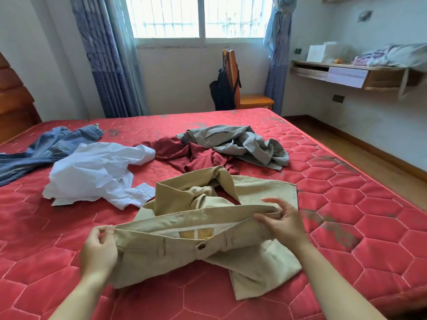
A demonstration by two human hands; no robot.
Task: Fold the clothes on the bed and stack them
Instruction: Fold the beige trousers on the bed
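Observation:
Beige trousers [184, 252] lie crumpled on the red quilted mattress [346, 204] just in front of me, waistband raised and stretched, brown button facing me. My left hand [99, 250] pinches the waistband's left end. My right hand [284, 222] grips its right end. Behind them lie a crumpled white shirt [97, 172], blue jeans [46, 151] at the far left, a dark red garment [184, 155] and a grey garment [238, 144], all unfolded.
A wooden chair [245, 98] with a dark bag [223, 91] hung on it stands past the bed's far edge under the window. A wall shelf [346, 75] with items is at the right. The wooden floor [369, 158] runs along the bed's right side.

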